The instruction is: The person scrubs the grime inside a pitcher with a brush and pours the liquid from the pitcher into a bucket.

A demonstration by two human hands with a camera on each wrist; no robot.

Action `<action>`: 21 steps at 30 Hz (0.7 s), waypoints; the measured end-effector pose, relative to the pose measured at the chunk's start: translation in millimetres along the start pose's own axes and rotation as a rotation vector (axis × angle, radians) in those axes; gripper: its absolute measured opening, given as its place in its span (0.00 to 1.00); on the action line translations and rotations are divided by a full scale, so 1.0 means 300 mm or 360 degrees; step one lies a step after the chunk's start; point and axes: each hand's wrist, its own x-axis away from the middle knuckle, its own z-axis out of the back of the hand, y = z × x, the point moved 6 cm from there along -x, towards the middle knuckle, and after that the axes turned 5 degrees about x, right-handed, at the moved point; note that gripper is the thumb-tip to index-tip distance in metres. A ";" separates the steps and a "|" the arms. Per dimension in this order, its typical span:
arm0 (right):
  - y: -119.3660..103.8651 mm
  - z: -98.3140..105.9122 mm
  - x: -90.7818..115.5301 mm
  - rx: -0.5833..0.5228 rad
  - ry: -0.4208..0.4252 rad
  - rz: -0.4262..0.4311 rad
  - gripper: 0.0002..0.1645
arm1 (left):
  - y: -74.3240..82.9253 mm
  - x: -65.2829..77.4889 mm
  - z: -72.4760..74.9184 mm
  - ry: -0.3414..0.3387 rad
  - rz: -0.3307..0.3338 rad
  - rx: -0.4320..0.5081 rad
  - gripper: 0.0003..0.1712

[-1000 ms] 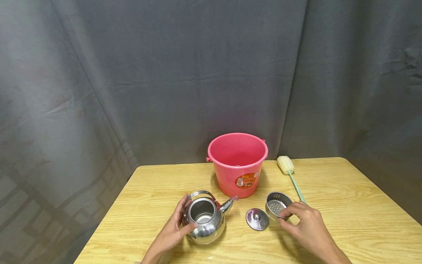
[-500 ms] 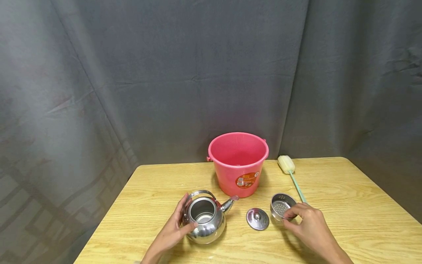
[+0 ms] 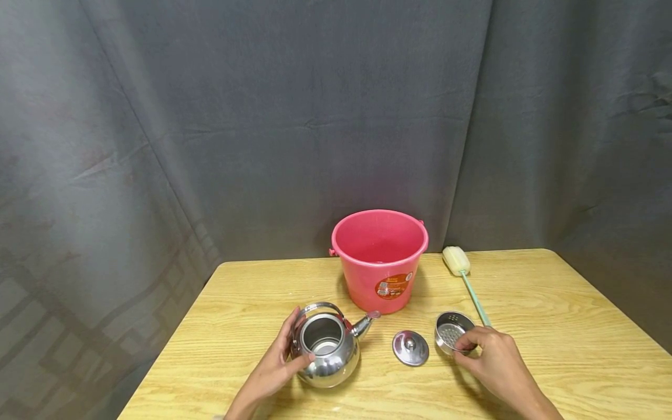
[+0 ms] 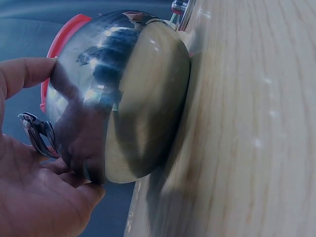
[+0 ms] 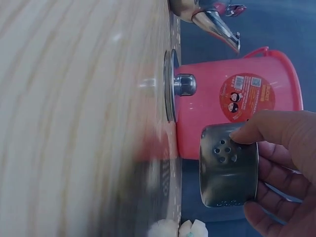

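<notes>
- The grey curtain (image 3: pixel 294 134) spans the frame's upper part from the left edge; below it, the wooden table (image 3: pixel 247 297) fills the lower part.
- The left hand (image 3: pixel 273 361), at lower left of centre, grasps the teapot by its round side, thumb on the near face, fingers on the left flank.
- The metal teapot (image 3: pixel 329 368), low and near the centre, is lidless, its mouth facing up, its arched handle at the rear and its spout toward the right.
- The pink bucket (image 3: pixel 362 289) stands behind the spout, just right of centre, with a red label (image 3: pixel 395 286) on its front.
- The lid (image 3: pixel 410 351), knob up, lies flat between the teapot and the strainer.
- The perforated metal strainer (image 3: pixel 450 335), lower right of centre, is held just clear of the tabletop.
- The brush (image 3: pixel 455 261) lies behind it, pale head toward the table's back edge, green handle running toward the hand.
- The right hand (image 3: pixel 490 359), at lower right, pinches the strainer's rim.
</notes>
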 end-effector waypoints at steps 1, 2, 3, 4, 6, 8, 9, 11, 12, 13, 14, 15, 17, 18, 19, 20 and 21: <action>0.001 -0.001 0.000 -0.0001 -0.0011 -0.0005 0.17 | 0.001 0.001 0.000 0.0000 -0.0009 -0.0003 0.55; 0.002 -0.003 0.000 -0.0001 -0.0021 -0.0011 0.17 | 0.002 0.001 -0.001 -0.0002 -0.0019 -0.0002 0.55; 0.003 -0.004 0.001 -0.0003 -0.0031 -0.0019 0.17 | 0.000 0.001 0.000 0.0000 -0.0009 -0.0002 0.55; 0.004 -0.006 0.001 -0.0002 -0.0047 -0.0027 0.16 | -0.002 0.001 0.000 0.0002 0.0002 -0.0003 0.56; 0.006 -0.010 0.002 0.0002 -0.0071 -0.0041 0.15 | -0.005 0.000 0.000 0.0006 0.0010 -0.0009 0.56; 0.008 -0.012 0.003 0.0000 -0.0084 -0.0045 0.15 | -0.009 -0.001 0.001 0.0006 0.0016 -0.0010 0.56; 0.009 -0.014 0.004 -0.0002 -0.0087 -0.0042 0.15 | -0.011 -0.001 0.001 0.0007 0.0025 -0.0011 0.56; 0.011 -0.015 0.004 -0.0004 -0.0085 -0.0034 0.16 | -0.012 -0.001 0.001 0.0006 0.0024 -0.0012 0.56; 0.013 -0.016 0.004 -0.0005 -0.0086 -0.0034 0.16 | -0.011 -0.001 0.001 0.0006 0.0019 -0.0014 0.56; 0.014 -0.017 0.004 -0.0003 -0.0085 -0.0033 0.16 | -0.011 -0.001 0.002 0.0007 0.0017 -0.0014 0.56; 0.015 -0.018 0.004 -0.0003 -0.0085 -0.0036 0.16 | -0.010 -0.001 0.002 0.0007 0.0015 -0.0016 0.56; 0.017 -0.018 0.004 -0.0001 -0.0084 -0.0040 0.17 | -0.010 -0.001 0.002 0.0007 0.0017 -0.0020 0.56; 0.019 -0.021 0.005 0.0005 -0.0091 -0.0054 0.17 | -0.009 0.001 0.002 0.0009 0.0010 -0.0030 0.56; 0.021 -0.022 0.005 0.0004 -0.0097 -0.0065 0.17 | -0.008 0.001 0.002 0.0009 0.0009 -0.0035 0.56; 0.022 -0.024 0.006 0.0001 -0.0104 -0.0077 0.16 | -0.006 0.001 0.002 0.0006 -0.0004 -0.0044 0.56; 0.022 -0.025 0.007 -0.0001 -0.0109 -0.0088 0.17 | -0.006 0.002 0.003 0.0006 -0.0006 -0.0049 0.56; 0.023 -0.026 0.007 -0.0001 -0.0114 -0.0098 0.17 | -0.006 0.002 0.003 0.0006 -0.0006 -0.0053 0.56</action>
